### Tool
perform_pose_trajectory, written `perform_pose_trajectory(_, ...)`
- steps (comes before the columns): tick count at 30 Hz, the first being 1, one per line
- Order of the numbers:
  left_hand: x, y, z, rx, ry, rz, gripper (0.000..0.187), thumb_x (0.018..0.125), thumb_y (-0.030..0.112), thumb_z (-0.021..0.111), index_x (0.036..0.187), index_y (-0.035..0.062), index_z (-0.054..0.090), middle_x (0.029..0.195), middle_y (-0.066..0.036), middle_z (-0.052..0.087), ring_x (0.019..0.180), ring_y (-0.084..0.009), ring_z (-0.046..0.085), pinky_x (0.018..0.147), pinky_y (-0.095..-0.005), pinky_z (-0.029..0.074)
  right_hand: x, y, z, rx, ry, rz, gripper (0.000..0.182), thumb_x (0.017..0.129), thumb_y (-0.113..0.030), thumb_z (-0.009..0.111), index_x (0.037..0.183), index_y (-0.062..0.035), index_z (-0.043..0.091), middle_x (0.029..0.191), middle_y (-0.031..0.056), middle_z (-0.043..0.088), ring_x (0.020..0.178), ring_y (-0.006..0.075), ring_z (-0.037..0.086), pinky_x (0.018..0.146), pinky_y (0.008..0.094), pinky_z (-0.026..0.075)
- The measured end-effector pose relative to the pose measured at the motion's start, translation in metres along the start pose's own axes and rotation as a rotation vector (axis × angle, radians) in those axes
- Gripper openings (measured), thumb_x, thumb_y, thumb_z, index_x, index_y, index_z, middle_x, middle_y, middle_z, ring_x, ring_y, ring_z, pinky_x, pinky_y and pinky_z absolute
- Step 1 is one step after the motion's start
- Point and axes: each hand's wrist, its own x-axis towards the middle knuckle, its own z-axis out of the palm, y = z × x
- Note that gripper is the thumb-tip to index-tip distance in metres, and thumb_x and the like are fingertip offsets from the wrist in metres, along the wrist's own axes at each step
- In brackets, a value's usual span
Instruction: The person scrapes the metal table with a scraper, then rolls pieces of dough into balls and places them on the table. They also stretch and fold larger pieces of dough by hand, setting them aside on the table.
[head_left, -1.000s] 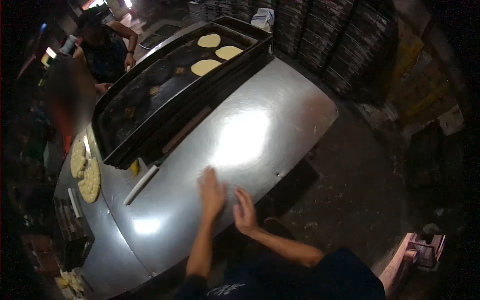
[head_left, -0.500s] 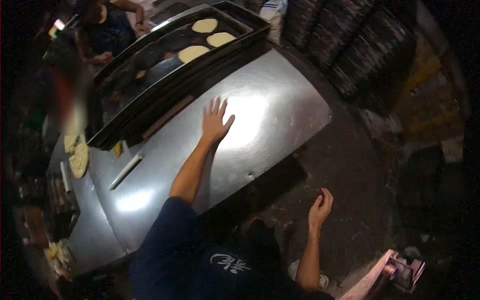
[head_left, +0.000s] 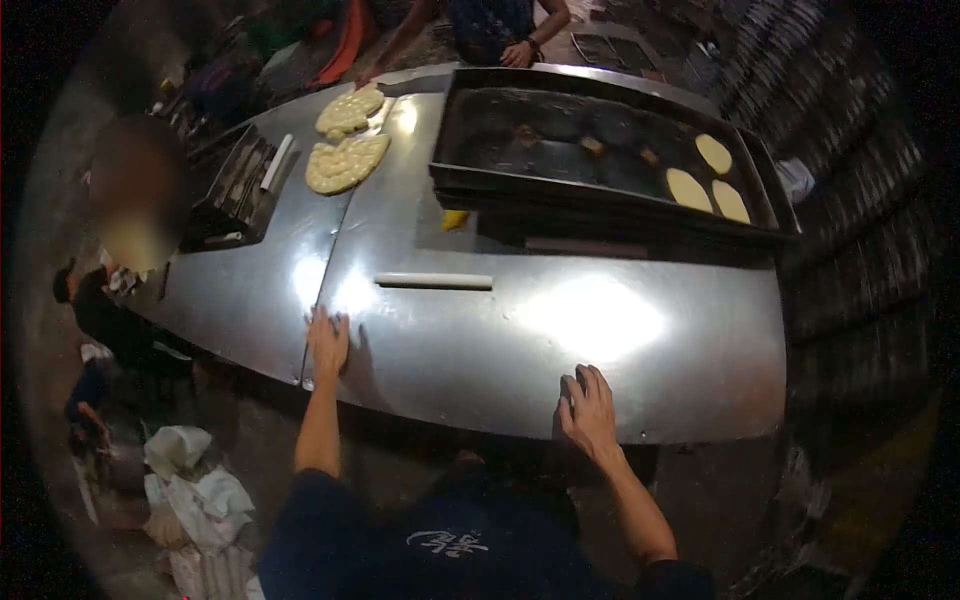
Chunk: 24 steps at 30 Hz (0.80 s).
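Okay, so got the left hand (head_left: pixel 327 345) loosely spread with nothing in it, low at the steel table (head_left: pixel 450 345) near the seam. Got the right hand (head_left: pixel 592 410) half curled, seemingly empty too, by the near edge; can't tell about firm contact for either. Can see the white rod (head_left: pixel 435 282) lying crosswise just ahead of the hands, between the two. Also got dough slabs (head_left: pixel 345 165) well beyond the left hand, plus a dark tray (head_left: pixel 560 190) with pale rounds (head_left: pixel 690 190) out past the right hand. Would honestly worry about clipping the rod with a careless forward sweep and sending it rolling on slick metal. Might also knock the tray by overreaching, or bump the person (head_left: pixel 500 30) opposite by leaning in at the same time.
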Motion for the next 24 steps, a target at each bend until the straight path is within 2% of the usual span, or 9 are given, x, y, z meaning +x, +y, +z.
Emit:
perform_pose_trajectory(1, 0.033, 0.003, 0.01, -0.078, 0.054, 0.082, 0.071, 0.099, 0.049, 0.046, 0.147, -0.0024, 0.039, 0.155, -0.025, 0.032, 0.145, -0.0442, 0.021, 0.119, -0.0513, 0.017, 0.014, -0.007, 0.01, -0.034, -0.029, -0.017, 0.038, 0.088, -0.012, 0.059, 0.126, -0.0041, 0.057, 0.134, 0.0203, 0.049, 0.13, 0.0415, 0.042, 0.109, 0.0562, 0.035)
perform_pose_trajectory(3, 0.086, 0.034, 0.019, -0.316, -0.073, 0.157, 0.072, 0.1, 0.047, 0.045, 0.148, -0.0043, 0.033, 0.157, -0.024, 0.027, 0.147, -0.0421, 0.021, 0.12, -0.0514, 0.016, 0.033, -0.014, 0.032, -0.123, -0.087, -0.006, 0.049, 0.091, -0.019, 0.055, 0.138, -0.0087, 0.05, 0.144, 0.0199, 0.042, 0.138, 0.0415, 0.033, 0.116, 0.0571, 0.024)
perform_pose_trajectory(6, 0.154, 0.084, 0.042, -0.146, -0.338, 0.288, 0.073, 0.1, 0.049, 0.041, 0.154, 0.003, 0.022, 0.16, -0.022, 0.021, 0.148, -0.0434, 0.015, 0.116, -0.0635, 0.01, 0.043, -0.043, 0.035, -0.294, -0.111, 0.1, 0.051, 0.092, -0.019, 0.052, 0.142, -0.0111, 0.048, 0.148, 0.0182, 0.04, 0.14, 0.0401, 0.031, 0.118, 0.0561, 0.022)
perform_pose_trajectory(8, 0.168, 0.116, 0.07, 0.026, -0.17, 0.29, 0.072, 0.101, 0.049, 0.037, 0.155, 0.0046, 0.02, 0.161, -0.019, 0.018, 0.148, -0.0433, 0.012, 0.115, -0.0652, 0.01, 0.034, -0.038, 0.045, -0.312, -0.092, 0.126, 0.053, 0.092, -0.018, 0.05, 0.145, -0.0138, 0.046, 0.151, 0.016, 0.039, 0.142, 0.0383, 0.031, 0.118, 0.0546, 0.022)
perform_pose_trajectory(12, 0.202, 0.177, 0.081, 0.001, -0.122, 0.313, 0.072, 0.101, 0.05, 0.035, 0.156, 0.0063, 0.021, 0.163, -0.016, 0.016, 0.149, -0.0417, 0.01, 0.116, -0.0643, 0.01, 0.035, -0.049, 0.043, -0.343, -0.009, 0.238, 0.048, 0.093, -0.018, 0.05, 0.141, -0.0128, 0.051, 0.149, 0.0151, 0.042, 0.141, 0.037, 0.034, 0.117, 0.0539, 0.025)
perform_pose_trajectory(14, 0.215, 0.193, 0.087, 0.071, 0.002, 0.449, 0.067, 0.102, 0.047, 0.035, 0.155, 0.007, 0.024, 0.162, -0.014, 0.019, 0.149, -0.0413, 0.013, 0.116, -0.0642, 0.011, 0.035, -0.054, 0.044, -0.345, 0.006, 0.234, 0.046, 0.093, -0.017, 0.051, 0.138, -0.0117, 0.054, 0.148, 0.0154, 0.043, 0.139, 0.0365, 0.037, 0.115, 0.0539, 0.028)
perform_pose_trajectory(18, 0.212, 0.213, 0.098, -0.018, 0.051, 0.751, 0.056, 0.104, 0.036, 0.036, 0.152, 0.0071, 0.033, 0.161, -0.013, 0.026, 0.148, -0.0366, 0.019, 0.117, -0.0583, 0.015, 0.035, -0.052, 0.046, -0.305, 0.05, 0.25, 0.045, 0.092, -0.016, 0.052, 0.136, -0.0112, 0.055, 0.146, 0.0156, 0.045, 0.137, 0.0364, 0.039, 0.114, 0.0542, 0.031)
perform_pose_trajectory(22, 0.169, 0.206, 0.084, -0.17, 0.089, 0.853, 0.052, 0.103, 0.027, 0.038, 0.151, 0.0069, 0.036, 0.157, -0.013, 0.033, 0.147, -0.0347, 0.023, 0.119, -0.0494, 0.019, 0.035, -0.05, 0.048, -0.305, 0.083, 0.269, 0.044, 0.091, -0.018, 0.054, 0.134, -0.0108, 0.056, 0.143, 0.0154, 0.047, 0.135, 0.0361, 0.042, 0.113, 0.0535, 0.032)
perform_pose_trajectory(24, 0.149, 0.207, 0.068, -0.431, -0.131, 0.622, 0.052, 0.098, 0.02, 0.043, 0.147, 0.0039, 0.04, 0.152, -0.015, 0.04, 0.144, -0.0361, 0.028, 0.118, -0.0425, 0.023, 0.035, -0.045, 0.046, -0.292, 0.037, 0.307, 0.045, 0.091, -0.02, 0.054, 0.136, -0.0113, 0.055, 0.145, 0.0149, 0.046, 0.136, 0.0353, 0.041, 0.115, 0.0518, 0.031)
